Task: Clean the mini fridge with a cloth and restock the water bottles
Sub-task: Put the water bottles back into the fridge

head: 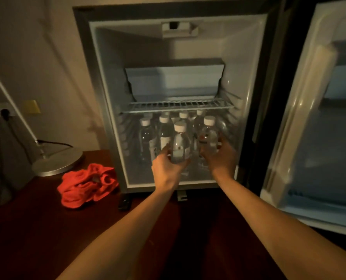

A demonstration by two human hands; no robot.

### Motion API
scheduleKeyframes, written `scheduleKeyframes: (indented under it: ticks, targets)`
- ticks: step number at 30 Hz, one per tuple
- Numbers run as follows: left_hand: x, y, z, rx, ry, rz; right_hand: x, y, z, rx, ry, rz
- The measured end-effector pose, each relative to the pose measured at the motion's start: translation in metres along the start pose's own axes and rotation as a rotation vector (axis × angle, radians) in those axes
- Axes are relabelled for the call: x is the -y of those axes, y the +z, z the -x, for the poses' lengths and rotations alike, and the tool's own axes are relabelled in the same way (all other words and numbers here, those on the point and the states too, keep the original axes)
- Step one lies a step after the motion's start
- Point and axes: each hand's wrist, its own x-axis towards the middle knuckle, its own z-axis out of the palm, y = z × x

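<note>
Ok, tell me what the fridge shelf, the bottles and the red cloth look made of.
Shelf: probably coated metal wire, shown by thin parallel white bars. Bottles: clear glossy plastic with white caps; you can see through them. Red cloth: soft fabric, matte, crumpled into folds.

Both arms stretched forward, left hand [168, 164] and right hand [220, 156] each curled, gripping

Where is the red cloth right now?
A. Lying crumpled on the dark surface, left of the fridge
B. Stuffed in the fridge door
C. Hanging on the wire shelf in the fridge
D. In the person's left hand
A. The red cloth lies bunched up outside the fridge, near the lamp base, while both hands are on water bottles inside.
</note>
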Motion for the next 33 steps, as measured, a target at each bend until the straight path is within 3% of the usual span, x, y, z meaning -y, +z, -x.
scheduleKeyframes:
  ticks: [5, 10, 17, 27, 33]
  targets:
    - [0.004, 0.040, -0.018, -0.002, -0.041, -0.036, -0.020, 0.012, -0.014, 0.009, -0.171, -0.018]
    - [0.010, 0.057, -0.028, -0.046, -0.020, -0.048, -0.027, 0.027, -0.025, 0.110, -0.149, -0.208]
    - [0.009, 0.064, -0.040, 0.000, -0.012, -0.065, -0.025, 0.035, -0.036, 0.106, -0.175, -0.166]
    - [0.011, 0.055, -0.029, 0.119, -0.084, -0.163, -0.031, 0.029, -0.024, 0.145, -0.089, -0.125]
    - [0.005, 0.035, -0.004, 0.149, -0.077, -0.120, -0.022, 0.003, -0.005, 0.178, 0.023, 0.070]
